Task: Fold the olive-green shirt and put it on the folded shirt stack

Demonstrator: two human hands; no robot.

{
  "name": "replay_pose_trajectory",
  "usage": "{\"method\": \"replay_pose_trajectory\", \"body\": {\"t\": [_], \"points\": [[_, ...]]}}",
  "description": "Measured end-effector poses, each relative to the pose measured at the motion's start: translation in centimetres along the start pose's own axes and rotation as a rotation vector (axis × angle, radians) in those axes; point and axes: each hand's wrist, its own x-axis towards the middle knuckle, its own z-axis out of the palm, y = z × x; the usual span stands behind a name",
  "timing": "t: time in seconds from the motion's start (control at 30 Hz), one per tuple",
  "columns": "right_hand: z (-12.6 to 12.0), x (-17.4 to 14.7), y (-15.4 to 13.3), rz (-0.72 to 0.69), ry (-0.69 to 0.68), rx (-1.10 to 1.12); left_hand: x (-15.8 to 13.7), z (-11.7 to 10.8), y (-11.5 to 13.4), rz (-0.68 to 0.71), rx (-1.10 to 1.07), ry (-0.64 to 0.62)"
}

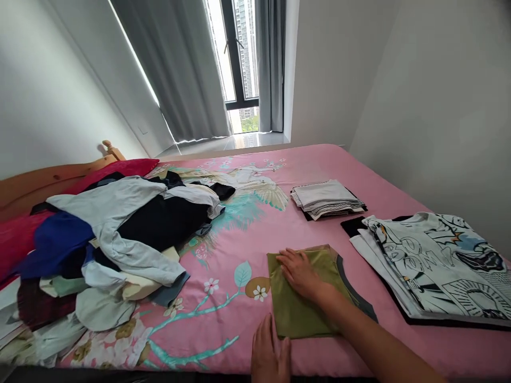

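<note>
An olive-green folded garment (307, 314) with a dark grey edge along its right side lies on the pink bedsheet near the bed's front edge. My right hand (299, 272) rests flat on its upper part, fingers stretched out. By its lower left corner is my left hand (270, 351), fingers extended and thumb apart, holding nothing I can see. Whether the left fingertips touch the cloth's edge, I cannot tell. To the right is a stack of folded shirts (431, 266), a white one with black printed drawings on top.
A large loose heap of mixed clothes (120, 234) covers the bed's left side, against red pillows (120, 173) and a wooden headboard (51, 183). A smaller pile of folded light cloths (327, 198) lies farther back. Grey curtains (187, 69) hang by the window.
</note>
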Motion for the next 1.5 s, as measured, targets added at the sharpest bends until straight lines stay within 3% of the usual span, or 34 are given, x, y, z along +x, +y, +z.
{"method": "replay_pose_trajectory", "body": {"t": [0.13, 0.27, 0.43, 0.6, 0.7, 0.77, 0.87, 1.07, 1.2, 1.3, 1.4, 1.5], "points": [[0.0, 3.9, 0.6, -0.010, -0.089, 0.010, 2.4, -3.1, 1.6, -0.226, -0.225, -0.228], [0.1, 6.2, -0.8, -0.017, -0.047, 0.020, 4.7, -4.4, 3.0, -0.295, -0.158, -0.329], [0.0, 2.2, -4.2, -0.054, 0.100, 0.003, 5.3, -3.8, 2.7, -0.290, 0.075, -0.369], [2.6, -3.0, -3.2, -0.144, 0.017, -0.151, 5.0, -3.3, 1.9, -0.260, 0.049, -0.428], [3.9, -2.5, -1.9, -0.207, -0.100, -0.168, 4.9, -3.2, 1.9, -0.288, 0.000, -0.438], [3.8, -0.9, -1.5, -0.161, -0.104, -0.156, 4.8, -3.1, 2.0, -0.320, -0.019, -0.435], [2.1, 2.4, -1.5, -0.031, -0.097, -0.119, 4.5, -2.9, 2.1, -0.345, -0.031, -0.408], [-0.2, 8.0, -0.9, 0.030, -0.310, -0.075, 4.1, -2.4, 2.0, -0.379, -0.182, -0.365], [-1.0, 9.3, -0.9, 0.038, -0.420, -0.039, 4.0, -1.9, 2.3, -0.400, -0.339, -0.335], [-3.8, 9.2, -0.8, 0.003, -0.405, 0.064, 5.1, -2.5, 2.7, -0.495, -0.580, -0.292], [-9.3, 8.9, -0.4, -0.033, -0.265, 0.162, 8.8, -5.8, 3.5, -0.551, -0.728, -0.193], [-15.8, 7.9, -0.1, -0.037, -0.039, 0.217, 14.0, -11.9, 5.0, -0.386, -0.869, -0.006]]}}
